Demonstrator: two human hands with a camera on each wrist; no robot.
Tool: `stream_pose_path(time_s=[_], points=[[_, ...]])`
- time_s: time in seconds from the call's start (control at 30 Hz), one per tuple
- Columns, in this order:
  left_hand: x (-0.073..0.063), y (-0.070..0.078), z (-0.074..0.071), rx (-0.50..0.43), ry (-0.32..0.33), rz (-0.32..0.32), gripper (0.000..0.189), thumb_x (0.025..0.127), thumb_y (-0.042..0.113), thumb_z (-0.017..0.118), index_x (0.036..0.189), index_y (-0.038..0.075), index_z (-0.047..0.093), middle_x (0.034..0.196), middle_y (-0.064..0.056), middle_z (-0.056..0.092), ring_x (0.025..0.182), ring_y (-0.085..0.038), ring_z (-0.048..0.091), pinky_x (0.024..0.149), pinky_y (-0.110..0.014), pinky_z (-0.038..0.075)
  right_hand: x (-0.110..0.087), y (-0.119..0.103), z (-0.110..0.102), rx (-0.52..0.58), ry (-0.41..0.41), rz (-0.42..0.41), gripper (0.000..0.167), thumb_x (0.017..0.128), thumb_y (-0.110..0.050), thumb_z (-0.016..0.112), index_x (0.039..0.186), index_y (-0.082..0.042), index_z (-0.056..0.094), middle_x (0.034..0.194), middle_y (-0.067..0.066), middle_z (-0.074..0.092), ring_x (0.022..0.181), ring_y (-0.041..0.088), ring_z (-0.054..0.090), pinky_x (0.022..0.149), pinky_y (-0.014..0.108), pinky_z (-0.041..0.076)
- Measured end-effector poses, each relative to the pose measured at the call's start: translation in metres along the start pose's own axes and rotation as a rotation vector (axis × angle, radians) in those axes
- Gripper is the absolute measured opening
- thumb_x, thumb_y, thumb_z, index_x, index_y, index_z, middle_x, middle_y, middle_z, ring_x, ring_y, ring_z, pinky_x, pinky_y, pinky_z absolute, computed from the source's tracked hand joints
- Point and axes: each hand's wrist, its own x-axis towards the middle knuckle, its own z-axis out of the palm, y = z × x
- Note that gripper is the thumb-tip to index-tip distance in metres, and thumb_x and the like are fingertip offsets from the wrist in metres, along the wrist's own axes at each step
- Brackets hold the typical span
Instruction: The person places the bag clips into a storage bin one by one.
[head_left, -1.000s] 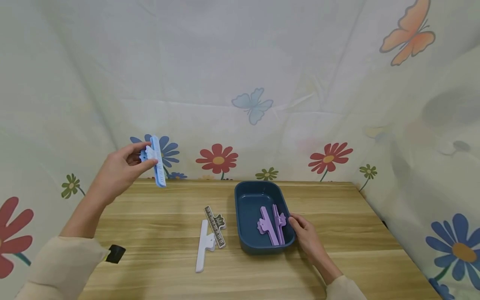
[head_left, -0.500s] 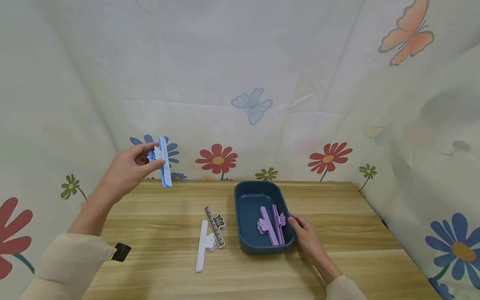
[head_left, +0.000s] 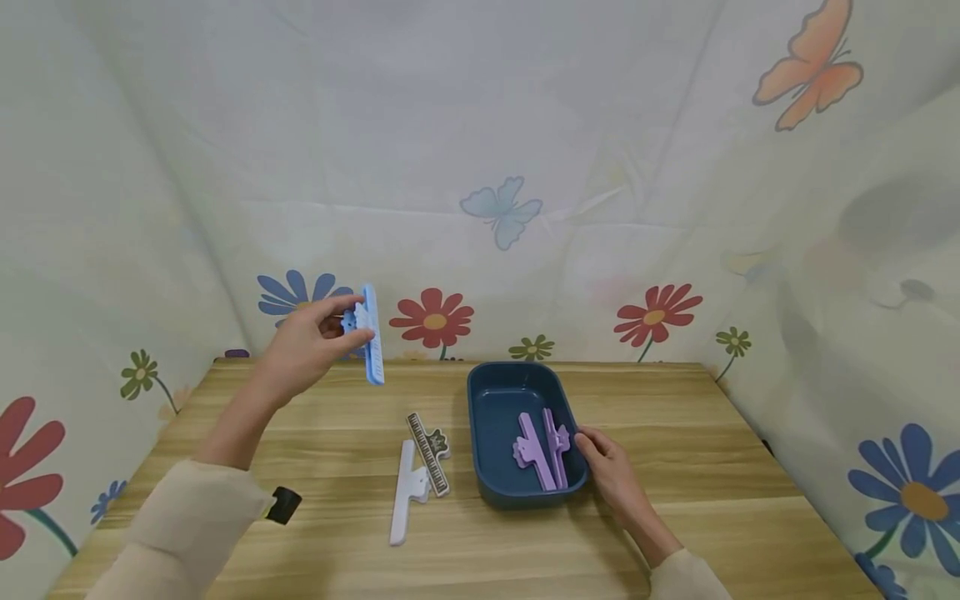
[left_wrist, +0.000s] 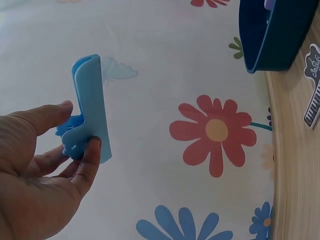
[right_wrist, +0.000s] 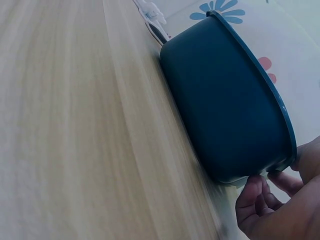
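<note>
Pinched between the fingers and thumb of my left hand (head_left: pixel 309 346) is a light blue bag clip (head_left: pixel 373 337), raised above the back left of the table. In the left wrist view the blue clip (left_wrist: pixel 92 107) stands nearly upright, its long bar facing away from the palm. My right hand (head_left: pixel 611 471) grips the right rim of a dark blue plastic basin (head_left: pixel 498 492), thumb at the rim and fingers against the outer wall. Two purple clips (head_left: pixel 534 454) lie inside that basin. On the table left of it lie a white clip (head_left: pixel 405 496) and a black-and-white piano-key clip (head_left: pixel 429 454).
The wood-grain table (head_left: pixel 330 542) reaches back to a hanging cloth (head_left: pixel 420 108) printed with flowers and butterflies. A small purple thing (head_left: pixel 237 353) shows at the table's far left corner. A black band (head_left: pixel 283 505) sits at the left sleeve.
My left hand has moved to the right with the blue clip and sunk slightly. The right hand and the basin have stayed in place.
</note>
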Motion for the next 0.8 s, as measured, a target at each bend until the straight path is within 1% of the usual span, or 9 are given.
stream_pose_path(time_s=[0.07, 0.13, 0.23, 0.33, 0.37, 0.47, 0.53, 0.73, 0.8], points=[[0.003, 0.0, 0.007, -0.017, -0.013, 0.011, 0.063, 0.1, 0.02, 0.071, 0.153, -0.003, 0.044, 0.122, -0.022, 0.063, 0.102, -0.031, 0.063, 0.075, -0.018, 0.05, -0.001, -0.001, 0.0, 0.007, 0.001, 0.003, 0.045, 0.109, -0.025, 0.054, 0.142, 0.005, 0.057, 0.144, 0.024, 0.057, 0.131, 0.033, 0.053, 0.112, 0.05, 0.041], [0.005, 0.002, 0.014, -0.021, -0.021, 0.008, 0.063, 0.1, 0.02, 0.071, 0.153, -0.002, 0.045, 0.122, -0.021, 0.063, 0.105, -0.032, 0.064, 0.079, -0.021, 0.051, -0.001, -0.001, 0.0, 0.016, 0.002, 0.004, 0.043, 0.109, -0.024, 0.054, 0.142, 0.005, 0.057, 0.143, 0.024, 0.057, 0.13, 0.033, 0.053, 0.111, 0.049, 0.041], [0.008, 0.006, 0.026, -0.018, -0.033, 0.002, 0.063, 0.1, 0.021, 0.071, 0.153, -0.002, 0.045, 0.126, -0.022, 0.063, 0.111, -0.034, 0.065, 0.087, -0.032, 0.055, -0.001, -0.002, 0.001, 0.016, 0.008, 0.008, 0.04, 0.109, -0.021, 0.055, 0.141, 0.004, 0.059, 0.142, 0.023, 0.059, 0.129, 0.032, 0.054, 0.111, 0.047, 0.041], [0.011, 0.011, 0.038, -0.029, -0.043, 0.011, 0.063, 0.099, 0.02, 0.072, 0.152, -0.004, 0.045, 0.129, -0.023, 0.062, 0.113, -0.036, 0.065, 0.092, -0.042, 0.056, 0.0, -0.002, 0.001, 0.01, 0.012, 0.006, 0.038, 0.109, -0.019, 0.055, 0.139, 0.004, 0.06, 0.14, 0.022, 0.06, 0.127, 0.03, 0.054, 0.107, 0.038, 0.044], [0.012, 0.012, 0.042, -0.034, -0.047, 0.016, 0.063, 0.099, 0.019, 0.072, 0.151, -0.005, 0.046, 0.129, -0.023, 0.062, 0.113, -0.036, 0.065, 0.092, -0.044, 0.056, 0.0, -0.002, 0.001, 0.009, 0.013, 0.006, 0.038, 0.109, -0.019, 0.055, 0.139, 0.003, 0.06, 0.14, 0.022, 0.06, 0.127, 0.03, 0.055, 0.106, 0.035, 0.045], [0.015, 0.017, 0.053, -0.046, -0.06, 0.029, 0.06, 0.099, 0.017, 0.072, 0.149, -0.006, 0.047, 0.127, -0.023, 0.063, 0.11, -0.035, 0.066, 0.091, -0.044, 0.056, -0.001, -0.002, 0.001, 0.018, 0.012, -0.002, 0.038, 0.109, -0.019, 0.055, 0.139, 0.004, 0.061, 0.139, 0.022, 0.061, 0.125, 0.029, 0.056, 0.101, 0.028, 0.046], [0.017, 0.019, 0.06, -0.048, -0.069, 0.033, 0.059, 0.099, 0.017, 0.072, 0.148, -0.006, 0.049, 0.125, -0.023, 0.065, 0.109, -0.035, 0.067, 0.091, -0.044, 0.057, -0.002, -0.003, 0.001, 0.02, 0.015, -0.007, 0.038, 0.109, -0.019, 0.055, 0.138, 0.005, 0.061, 0.138, 0.022, 0.061, 0.124, 0.029, 0.056, 0.1, 0.027, 0.047], [0.021, 0.024, 0.08, -0.03, -0.085, 0.037, 0.057, 0.096, 0.017, 0.076, 0.146, -0.001, 0.055, 0.117, -0.018, 0.067, 0.1, -0.03, 0.065, 0.083, -0.036, 0.057, -0.001, -0.002, 0.001, 0.029, 0.014, -0.007, 0.038, 0.109, -0.02, 0.056, 0.137, 0.005, 0.061, 0.138, 0.022, 0.062, 0.124, 0.029, 0.056, 0.096, 0.023, 0.046], [0.022, 0.026, 0.086, -0.042, -0.087, 0.054, 0.057, 0.095, 0.016, 0.077, 0.145, -0.001, 0.056, 0.117, -0.018, 0.067, 0.099, -0.03, 0.065, 0.083, -0.036, 0.056, -0.001, -0.002, 0.001, 0.022, 0.016, -0.006, 0.038, 0.109, -0.02, 0.056, 0.137, 0.004, 0.062, 0.138, 0.022, 0.062, 0.125, 0.029, 0.056, 0.096, 0.022, 0.046]])
